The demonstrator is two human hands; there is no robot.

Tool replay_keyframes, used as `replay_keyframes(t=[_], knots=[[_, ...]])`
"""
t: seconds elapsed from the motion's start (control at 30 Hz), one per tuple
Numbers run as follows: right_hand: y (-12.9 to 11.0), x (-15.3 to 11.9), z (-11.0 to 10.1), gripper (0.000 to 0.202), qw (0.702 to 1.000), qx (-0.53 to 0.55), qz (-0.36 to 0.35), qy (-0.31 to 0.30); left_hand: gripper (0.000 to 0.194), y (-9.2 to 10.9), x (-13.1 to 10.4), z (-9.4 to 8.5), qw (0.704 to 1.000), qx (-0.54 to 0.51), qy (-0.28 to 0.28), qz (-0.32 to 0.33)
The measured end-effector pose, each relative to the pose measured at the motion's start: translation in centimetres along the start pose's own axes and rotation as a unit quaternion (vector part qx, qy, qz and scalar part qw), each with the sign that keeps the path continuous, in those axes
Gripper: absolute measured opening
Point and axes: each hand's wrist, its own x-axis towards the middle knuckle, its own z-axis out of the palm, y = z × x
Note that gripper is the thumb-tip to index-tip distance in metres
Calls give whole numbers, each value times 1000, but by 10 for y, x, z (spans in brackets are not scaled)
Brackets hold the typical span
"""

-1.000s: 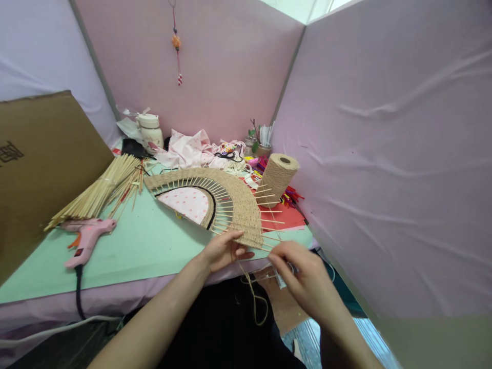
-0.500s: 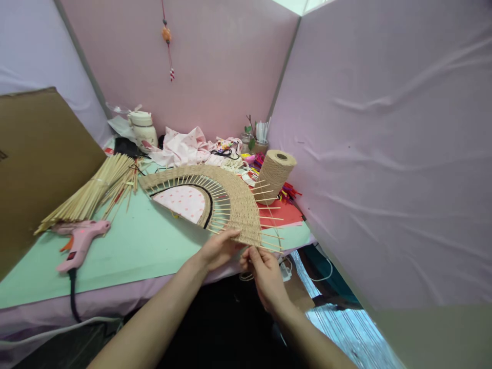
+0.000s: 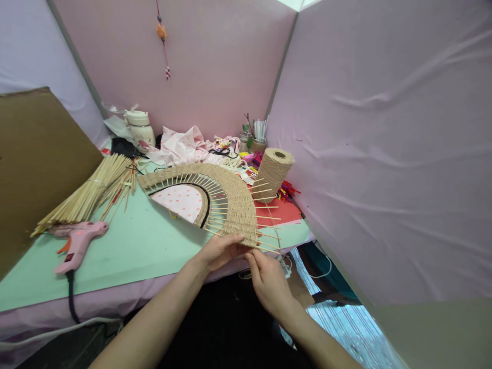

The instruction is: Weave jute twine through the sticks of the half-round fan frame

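Note:
A half-round woven fan (image 3: 239,205) of tan twine on thin sticks lies tilted over the table's front edge, with a dotted pink-and-white fabric centre. My left hand (image 3: 223,251) grips its near right end, thumb on top and fingers underneath. Just beside it, my right hand (image 3: 265,269) pinches at the corner of the weave; the strand between its fingertips is too small to make out clearly. Bare stick ends stick out from the fan's right side. Behind them stands a spool of twine (image 3: 273,174), with a strand running down toward the fan's corner.
A pink glue gun (image 3: 79,246) rests at the left, near a bundle of thin sticks (image 3: 86,195) and a cardboard sheet (image 3: 42,164). At the back are a white bottle (image 3: 140,128), crumpled fabric (image 3: 184,146) and a pot of white sticks (image 3: 260,136). Red paper (image 3: 280,214) lies under the spool.
My right hand's fingers have shifted slightly at the fan's corner. My left hand still holds the fan. The whole view has moved a little.

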Motion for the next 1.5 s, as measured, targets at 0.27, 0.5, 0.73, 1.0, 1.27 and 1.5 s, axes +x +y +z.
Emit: replay_keyframes(t=[0.27, 0.5, 0.73, 1.0, 1.27, 1.5], knots=[[-9, -13, -28, 31, 993, -94, -70, 26, 24, -1, 1, 1, 999, -9, 44, -13], [10, -10, -52, 13, 978, 11, -83, 192, 26, 4, -1, 3, 998, 0, 59, -19], [32, -14, -48, 23, 976, 144, 44, 158, 22, 5, 1, 3, 998, -31, 50, -17], [38, 8, -19, 29, 959, 258, 97, 68, 20, 5, 0, 1, 999, -29, 24, -19], [32, 47, 9, 28, 918, 362, 111, 121, 16, 4, -1, 1, 998, -32, 38, -33], [39, 47, 9, 32, 913, 362, 122, 141, 22, 4, -4, 2, 998, -52, 18, -38]])
